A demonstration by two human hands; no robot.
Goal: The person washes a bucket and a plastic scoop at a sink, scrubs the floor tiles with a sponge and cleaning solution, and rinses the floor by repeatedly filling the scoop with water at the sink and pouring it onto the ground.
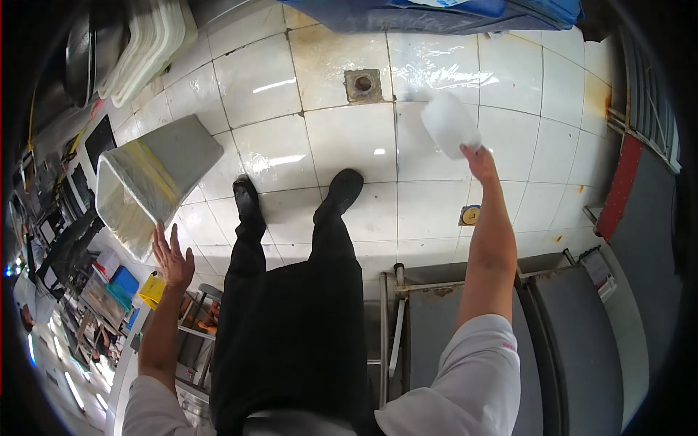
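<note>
My right hand (477,161) is stretched out over the tiled floor, its fingers closed on the near end of a white, rounded, semi-see-through plastic container (447,123). The container's exact shape is hard to make out against the white tiles. My left hand (173,261) has its fingers spread and holds nothing. It is by the lower rim of a tall grey bin (190,145), and I cannot tell whether the fingertips touch it. A clear liner (127,211) and a yellow band line the bin's mouth, which faces left in view.
A square floor drain (363,85) lies ahead of my feet, and a round yellow-rimmed cover (471,215) is under my right forearm. Blue bins (436,18) line the far edge. Grey metal counters (465,349) stand at right; stacked white trays (149,51) at upper left.
</note>
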